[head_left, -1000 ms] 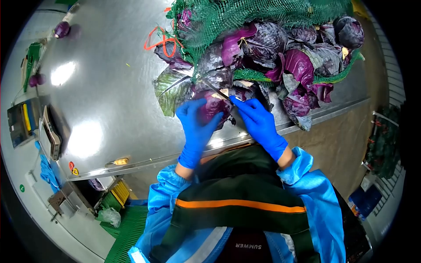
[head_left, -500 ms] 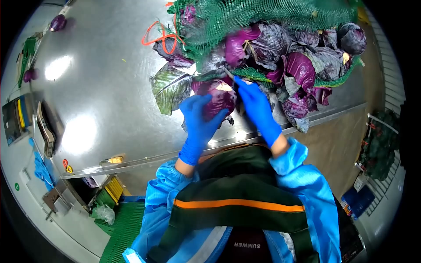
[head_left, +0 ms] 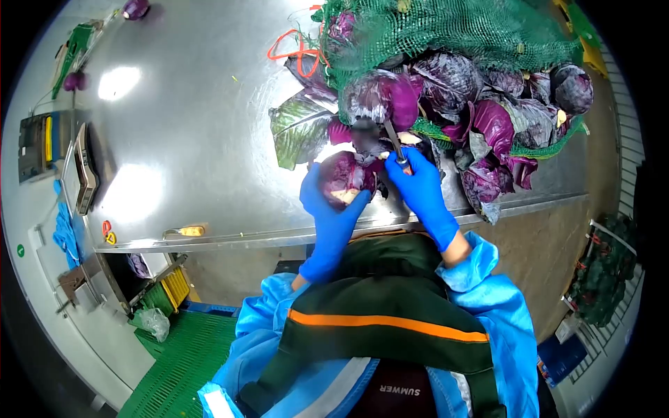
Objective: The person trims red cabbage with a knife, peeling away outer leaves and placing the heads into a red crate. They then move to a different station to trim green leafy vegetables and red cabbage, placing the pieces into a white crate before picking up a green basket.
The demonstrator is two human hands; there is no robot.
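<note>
My left hand [head_left: 332, 214], in a blue glove, curls round the side of a red cabbage [head_left: 337, 171] near the table's front edge. The cabbage's pale cut stem end is turned toward me. In my gloved right hand [head_left: 422, 194] is a knife [head_left: 393, 138], its blade pointing away from me beside the cabbage. A dark, blurred leaf [head_left: 366, 138] is just beyond the cabbage. To the left of it lies a large green outer leaf [head_left: 296, 129].
Several red cabbages [head_left: 446, 80] and loose leaves are heaped at the back right, partly under a green mesh bag [head_left: 460, 31]. Orange string [head_left: 300, 52] lies by the bag. A yellow-handled tool [head_left: 189, 230] and scissors [head_left: 108, 233] rest along the steel table's [head_left: 188, 139] front edge.
The cabbage has turned, bringing its pale stem end from the far side toward me. My right hand's knife now points more directly away. The whole view has shifted slightly.
</note>
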